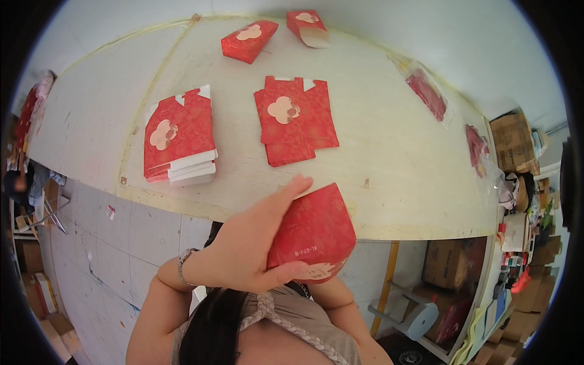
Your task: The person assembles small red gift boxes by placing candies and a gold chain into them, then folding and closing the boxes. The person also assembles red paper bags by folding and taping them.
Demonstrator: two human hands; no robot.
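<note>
Close to my chest, at the table's near edge, is a folded red paper box [316, 234] with a floral pattern and a pale emblem on its lower side. My left hand [252, 240] is closed against the box's left side, with its fingers along the upper edge and the thumb across the lower part. My right forearm [337, 298] comes up from below, but the box hides the right hand and its fingers. Just beyond the box lie flat red box blanks [298, 121] with a pale flower-shaped label. A stack of similar blanks [179, 134] sits to their left.
Two formed red boxes, one closed [249, 41] and one with a flap open [307, 27], stand at the far side of the pale table [377, 170]. Plastic-wrapped red packs [426, 94] lie at the right. Cardboard cartons [447, 261] sit under the table.
</note>
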